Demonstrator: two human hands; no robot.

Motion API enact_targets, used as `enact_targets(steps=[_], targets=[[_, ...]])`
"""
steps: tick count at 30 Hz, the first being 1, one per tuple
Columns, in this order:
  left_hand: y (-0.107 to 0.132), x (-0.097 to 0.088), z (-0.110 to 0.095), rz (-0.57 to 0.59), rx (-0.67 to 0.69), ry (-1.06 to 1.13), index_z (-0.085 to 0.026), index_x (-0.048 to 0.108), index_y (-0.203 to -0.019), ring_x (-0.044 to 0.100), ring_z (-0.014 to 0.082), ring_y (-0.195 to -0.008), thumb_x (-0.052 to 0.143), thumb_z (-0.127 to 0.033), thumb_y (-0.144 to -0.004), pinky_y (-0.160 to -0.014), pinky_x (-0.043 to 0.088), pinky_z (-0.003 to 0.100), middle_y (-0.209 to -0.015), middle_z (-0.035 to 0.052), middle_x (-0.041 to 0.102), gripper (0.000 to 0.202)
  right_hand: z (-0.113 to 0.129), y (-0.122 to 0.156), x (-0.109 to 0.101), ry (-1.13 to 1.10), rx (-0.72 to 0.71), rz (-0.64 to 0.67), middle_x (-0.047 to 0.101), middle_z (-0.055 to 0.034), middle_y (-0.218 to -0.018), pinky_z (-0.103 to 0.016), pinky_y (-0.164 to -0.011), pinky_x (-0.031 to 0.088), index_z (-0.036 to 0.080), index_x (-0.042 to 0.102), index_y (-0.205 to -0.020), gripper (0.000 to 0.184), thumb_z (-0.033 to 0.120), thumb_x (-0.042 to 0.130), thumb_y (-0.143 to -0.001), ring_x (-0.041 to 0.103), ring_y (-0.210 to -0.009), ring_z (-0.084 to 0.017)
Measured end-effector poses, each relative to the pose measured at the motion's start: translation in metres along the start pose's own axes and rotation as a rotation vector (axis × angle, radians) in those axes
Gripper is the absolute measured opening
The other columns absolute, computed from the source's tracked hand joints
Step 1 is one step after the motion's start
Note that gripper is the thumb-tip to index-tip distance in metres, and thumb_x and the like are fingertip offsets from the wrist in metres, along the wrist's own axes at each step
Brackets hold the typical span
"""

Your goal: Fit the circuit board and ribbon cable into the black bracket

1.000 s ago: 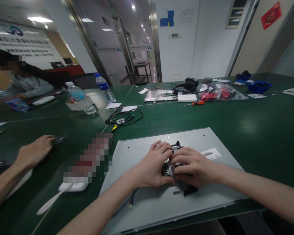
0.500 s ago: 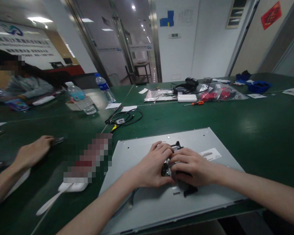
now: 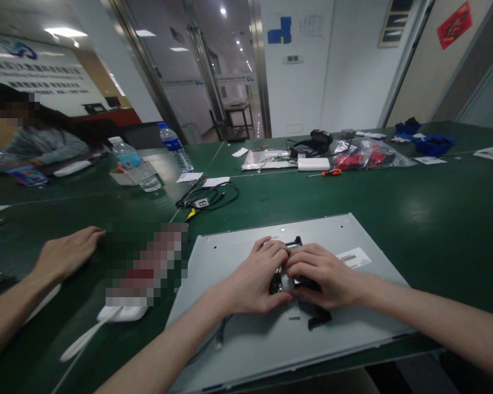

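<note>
A flat grey metal panel (image 3: 246, 345) lies on the table in front of me. At its middle, a small black and silver part (image 3: 276, 282) sits between my hands, mostly covered by my fingers. My left hand (image 3: 257, 279) is curled round its left side, the thumb low and the fingertips on top. Closing in from the right, my right hand (image 3: 326, 276) has bent fingers on the same part. A rounded greyish piece (image 3: 286, 283) shows between my fingertips; its kind is unclear. Black bracket-like ends (image 3: 319, 319) stick out below and above my hands.
Another person's hand (image 3: 68, 254) rests on the table at left, beside a blurred-out phone-like object with a white strap (image 3: 82, 342). Further back are a black cable (image 3: 213, 194), water bottles (image 3: 135, 164), an orange screwdriver (image 3: 331, 173), plastic bags (image 3: 370, 153) and blue containers (image 3: 434, 145).
My right hand has shifted and tilted slightly, and the greyish piece between my fingertips shows more rounded. At left, the other person's hand has moved a little to the right.
</note>
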State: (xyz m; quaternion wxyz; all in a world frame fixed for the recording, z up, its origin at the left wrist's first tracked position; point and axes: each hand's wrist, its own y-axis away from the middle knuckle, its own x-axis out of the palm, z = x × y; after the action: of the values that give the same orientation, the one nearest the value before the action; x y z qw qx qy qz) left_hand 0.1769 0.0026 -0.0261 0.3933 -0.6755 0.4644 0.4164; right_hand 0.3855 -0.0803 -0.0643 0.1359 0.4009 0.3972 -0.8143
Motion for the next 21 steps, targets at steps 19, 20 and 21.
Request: enact_targets(steps=[19, 20, 21], targets=[[-0.0023, 0.0022, 0.0020, -0.015, 0.009, 0.012, -0.021, 0.051, -0.103, 0.050, 0.0290, -0.108, 0.069, -0.049, -0.078, -0.109, 0.031, 0.053, -0.110, 0.0079, 0.056, 0.041, 0.0023, 0.0007, 0.0031, -0.039, 0.164, -0.060, 0.063, -0.0076, -0.100, -0.042, -0.089, 0.042, 0.020, 0.055, -0.103, 0.023, 0.020, 0.060, -0.080, 0.056, -0.097, -0.024], [-0.0025, 0.0020, 0.0018, -0.015, 0.009, 0.014, -0.021, 0.051, -0.103, 0.051, 0.0289, -0.108, 0.069, -0.049, -0.078, -0.108, 0.031, 0.053, -0.110, 0.0077, 0.056, 0.041, 0.0027, 0.0005, 0.0035, -0.045, 0.171, -0.057, 0.063, -0.0076, -0.100, -0.042, -0.089, 0.042, 0.020, 0.055, -0.103, 0.023, 0.020, 0.060, -0.080, 0.056, -0.097, -0.025], [-0.0027, 0.0018, 0.0017, -0.014, 0.009, 0.014, -0.021, 0.051, -0.103, 0.051, 0.0289, -0.107, 0.069, -0.049, -0.078, -0.108, 0.031, 0.053, -0.110, 0.0077, 0.056, 0.041, 0.0031, 0.0004, 0.0039, -0.051, 0.175, -0.056, 0.063, -0.0077, -0.101, -0.042, -0.089, 0.042, 0.020, 0.055, -0.103, 0.024, 0.020, 0.060, -0.080, 0.056, -0.097, -0.025]])
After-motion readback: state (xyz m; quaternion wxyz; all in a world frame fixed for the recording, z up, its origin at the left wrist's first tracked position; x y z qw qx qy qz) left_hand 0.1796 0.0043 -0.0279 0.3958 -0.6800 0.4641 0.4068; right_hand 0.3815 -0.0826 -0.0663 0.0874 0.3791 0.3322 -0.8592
